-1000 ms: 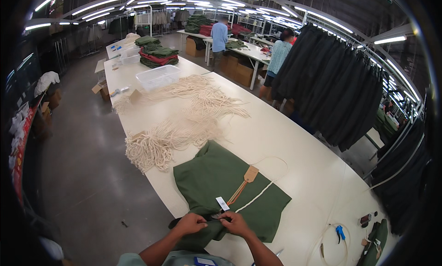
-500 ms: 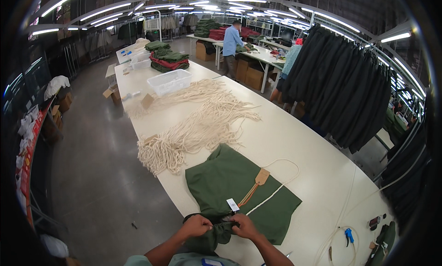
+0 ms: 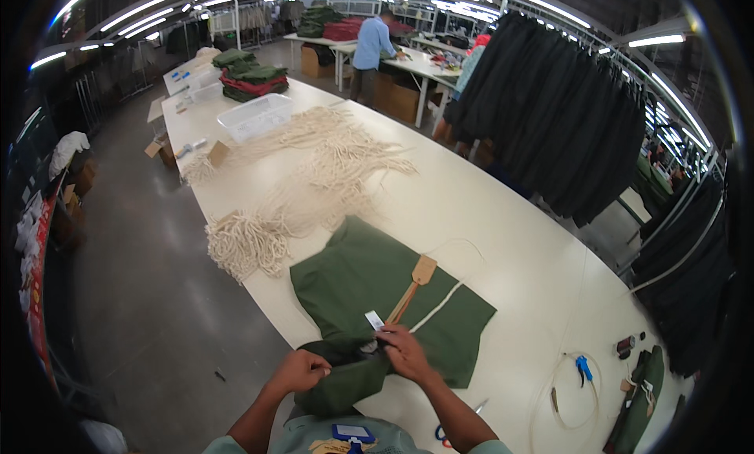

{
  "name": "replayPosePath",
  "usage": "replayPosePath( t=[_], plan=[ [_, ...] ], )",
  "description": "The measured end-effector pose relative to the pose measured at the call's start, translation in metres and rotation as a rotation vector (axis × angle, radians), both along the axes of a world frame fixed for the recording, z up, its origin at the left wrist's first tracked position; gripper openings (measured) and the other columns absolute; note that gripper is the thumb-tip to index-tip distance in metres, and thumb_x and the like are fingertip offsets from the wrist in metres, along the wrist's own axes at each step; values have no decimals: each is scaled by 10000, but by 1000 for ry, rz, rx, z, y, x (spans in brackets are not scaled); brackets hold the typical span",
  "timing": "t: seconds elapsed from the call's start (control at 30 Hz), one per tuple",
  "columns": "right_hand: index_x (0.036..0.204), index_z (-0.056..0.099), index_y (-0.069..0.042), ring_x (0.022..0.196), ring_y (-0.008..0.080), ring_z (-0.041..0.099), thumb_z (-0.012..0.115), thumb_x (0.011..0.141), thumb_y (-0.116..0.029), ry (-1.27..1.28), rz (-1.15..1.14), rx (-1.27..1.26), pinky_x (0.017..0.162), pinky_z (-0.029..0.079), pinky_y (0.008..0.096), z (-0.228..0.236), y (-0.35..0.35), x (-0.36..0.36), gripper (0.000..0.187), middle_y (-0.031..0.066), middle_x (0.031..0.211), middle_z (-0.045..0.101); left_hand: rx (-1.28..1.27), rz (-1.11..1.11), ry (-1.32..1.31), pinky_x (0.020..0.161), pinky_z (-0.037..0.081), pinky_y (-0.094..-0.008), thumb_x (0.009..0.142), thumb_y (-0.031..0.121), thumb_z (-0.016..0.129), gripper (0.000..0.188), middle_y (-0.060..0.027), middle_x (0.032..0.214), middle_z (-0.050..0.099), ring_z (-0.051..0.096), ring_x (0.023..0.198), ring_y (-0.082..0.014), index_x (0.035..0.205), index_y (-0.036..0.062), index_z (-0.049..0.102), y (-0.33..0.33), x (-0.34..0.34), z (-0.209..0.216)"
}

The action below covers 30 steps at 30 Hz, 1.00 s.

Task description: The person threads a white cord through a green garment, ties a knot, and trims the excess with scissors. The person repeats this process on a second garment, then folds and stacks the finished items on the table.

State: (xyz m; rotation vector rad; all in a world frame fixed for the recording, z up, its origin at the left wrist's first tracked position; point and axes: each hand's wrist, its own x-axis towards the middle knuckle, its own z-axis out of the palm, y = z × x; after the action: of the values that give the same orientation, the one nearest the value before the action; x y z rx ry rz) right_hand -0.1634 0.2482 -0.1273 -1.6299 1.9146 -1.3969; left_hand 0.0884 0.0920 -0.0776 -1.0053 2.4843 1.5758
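A dark green cloth garment (image 3: 361,273) lies spread at the near edge of the white table, its near end folded toward me with a dark opening. My left hand (image 3: 304,371) pinches the left side of that opening. At its right side my right hand (image 3: 404,352) grips the edge, fingers partly hidden by the cloth. A brown card tag (image 3: 424,269) on orange-brown strings and a small white label (image 3: 374,320) rest on the garment. From near the right hand a white cord (image 3: 436,306) runs across the cloth and onto the table.
Bundles of cream cords (image 3: 251,242) and a clear plastic bin (image 3: 255,118) lie farther along the white table (image 3: 503,242). Scissors (image 3: 443,436) sit by my right forearm. A blue air gun (image 3: 583,367) with a hose lies at right. Dark garments (image 3: 550,116) hang beyond; a person (image 3: 371,53) stands at another table.
My hands have moved apart, and the garment's near end is spread wider, showing its dark opening. The whole scene has shifted left and up in the view.
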Motion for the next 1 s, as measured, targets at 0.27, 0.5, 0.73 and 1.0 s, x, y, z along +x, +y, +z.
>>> replayPosePath(
  t=[0.27,0.5,0.73,1.0],
  plan=[
    [841,706,-89,619,293,619,695,891,-219,-40,-8,98,558,469,378,54,3,38,140,105,719,635,31,-23,18,654,522,-308,824,213,762,214,-102,783,736,679,671,-163,971,57,769,-9,-7,11],
    [866,635,-28,745,318,619,692,912,-168,-177,-187,18,663,488,380,36,0,70,158,130,799,606,20,-184,159,642,502,-299,853,192,734,177,-85,740,714,640,647,-143,951,48,758,0,-36,-9],
    [1004,669,-8,797,173,611,676,945,-151,-410,160,312,696,486,321,19,27,37,155,91,881,657,49,-262,150,644,496,-308,863,220,729,174,-71,730,709,635,645,-142,946,72,765,-13,-44,-16],
    [1100,625,-22,881,269,628,689,930,-209,-330,244,249,779,489,376,0,15,50,261,124,947,642,291,-229,30,617,467,-242,844,76,749,126,-32,765,711,604,680,-63,907,-32,747,-9,-56,-9]
  ],
)
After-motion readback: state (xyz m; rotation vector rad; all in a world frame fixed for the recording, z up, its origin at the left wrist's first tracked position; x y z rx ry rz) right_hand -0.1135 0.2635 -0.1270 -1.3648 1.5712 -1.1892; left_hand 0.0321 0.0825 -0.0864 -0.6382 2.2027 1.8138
